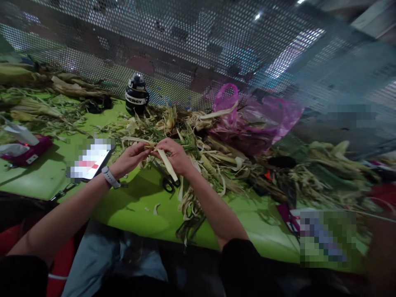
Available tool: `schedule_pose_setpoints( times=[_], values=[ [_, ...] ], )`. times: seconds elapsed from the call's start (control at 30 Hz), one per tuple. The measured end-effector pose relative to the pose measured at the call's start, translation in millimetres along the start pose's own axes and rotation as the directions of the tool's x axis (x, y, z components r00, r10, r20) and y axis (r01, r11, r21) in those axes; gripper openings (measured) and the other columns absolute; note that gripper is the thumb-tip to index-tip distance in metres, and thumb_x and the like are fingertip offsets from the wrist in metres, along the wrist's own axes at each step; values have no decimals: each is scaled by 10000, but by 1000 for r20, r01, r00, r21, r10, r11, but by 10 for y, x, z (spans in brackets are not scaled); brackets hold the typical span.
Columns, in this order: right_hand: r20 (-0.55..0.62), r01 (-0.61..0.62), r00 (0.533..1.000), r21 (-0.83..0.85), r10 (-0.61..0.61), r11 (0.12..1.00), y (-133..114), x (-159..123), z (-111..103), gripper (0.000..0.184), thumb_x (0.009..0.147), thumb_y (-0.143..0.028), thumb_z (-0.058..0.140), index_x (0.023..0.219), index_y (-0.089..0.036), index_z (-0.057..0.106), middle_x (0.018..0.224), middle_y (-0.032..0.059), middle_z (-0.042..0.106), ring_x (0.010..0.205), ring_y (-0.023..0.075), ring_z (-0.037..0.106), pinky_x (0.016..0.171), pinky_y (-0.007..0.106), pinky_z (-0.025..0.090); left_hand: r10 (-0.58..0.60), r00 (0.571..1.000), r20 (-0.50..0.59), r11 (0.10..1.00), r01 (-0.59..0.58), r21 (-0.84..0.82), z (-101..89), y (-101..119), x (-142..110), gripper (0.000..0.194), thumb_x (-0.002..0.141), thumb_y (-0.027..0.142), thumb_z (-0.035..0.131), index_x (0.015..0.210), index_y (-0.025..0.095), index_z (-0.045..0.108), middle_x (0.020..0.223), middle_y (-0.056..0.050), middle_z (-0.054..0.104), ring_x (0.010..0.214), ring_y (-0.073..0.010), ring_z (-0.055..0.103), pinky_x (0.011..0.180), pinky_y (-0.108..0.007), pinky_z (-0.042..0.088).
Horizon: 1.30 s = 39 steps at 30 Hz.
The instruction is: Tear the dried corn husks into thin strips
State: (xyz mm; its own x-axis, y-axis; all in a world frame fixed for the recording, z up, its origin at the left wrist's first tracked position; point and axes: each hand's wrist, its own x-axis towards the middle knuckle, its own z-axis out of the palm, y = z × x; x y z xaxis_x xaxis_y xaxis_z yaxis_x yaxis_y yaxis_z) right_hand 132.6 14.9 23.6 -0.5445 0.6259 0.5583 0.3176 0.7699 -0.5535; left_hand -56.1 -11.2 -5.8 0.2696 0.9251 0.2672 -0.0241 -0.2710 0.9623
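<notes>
My left hand [133,157] and my right hand [175,156] meet over the near edge of a heap of leaves. A pale, tapered strip of what looks like corn husk [168,166] slants down out of my right hand, its fingers curled around the upper part. The fingers of my left hand pinch a thin tan end of plant material right beside it. Where the fingertips come together, details are too small to make out. Black-handled scissors [168,185] lie on the table just below the strip, their blades partly covered by shadow and leaves.
Loose dry husks [213,163] spread over the green table [136,202]. A pink plastic bag [262,132] and a black bottle [136,97] stand behind, before a perforated metal screen [173,45]. To the left are a lit phone [92,159] and a tissue pack [27,148].
</notes>
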Motion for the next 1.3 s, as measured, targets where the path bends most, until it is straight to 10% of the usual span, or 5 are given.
schedule_pose_setpoints(
  times=[0.43,0.7,1.0,1.3],
  values=[
    [-230,-258,940,10,254,966,86,-36,233,309,867,-450,548,805,-159,630,799,46,618,743,146,544,742,269,438,107,994,-25,963,-97,253,3,66,-40,330,863,341,572,1124,152,649,945,-75,682,812,-155,607,728,-251,477],
    [20,-472,870,324,493,820,58,-35,298,477,808,-595,537,708,-135,616,615,-15,528,575,98,443,554,228,356,89,990,-106,995,-82,64,2,6,-18,215,814,334,654,903,141,627,791,-20,604,703,-110,538,653,-222,440],
    [19,-113,993,-115,116,987,-134,-71,247,314,930,-408,474,842,-161,646,783,32,600,740,128,522,700,240,401,-26,941,-338,979,-44,-200,-19,63,7,254,684,321,780,792,148,629,756,2,614,685,-99,539,642,-213,428],
    [165,44,984,-574,63,817,-378,-117,227,349,979,-369,384,957,-174,672,895,71,622,764,137,538,658,253,361,-65,978,-198,985,31,-168,0,60,-16,264,764,391,703,877,179,593,703,32,542,610,-82,481,560,-199,387]
  ],
)
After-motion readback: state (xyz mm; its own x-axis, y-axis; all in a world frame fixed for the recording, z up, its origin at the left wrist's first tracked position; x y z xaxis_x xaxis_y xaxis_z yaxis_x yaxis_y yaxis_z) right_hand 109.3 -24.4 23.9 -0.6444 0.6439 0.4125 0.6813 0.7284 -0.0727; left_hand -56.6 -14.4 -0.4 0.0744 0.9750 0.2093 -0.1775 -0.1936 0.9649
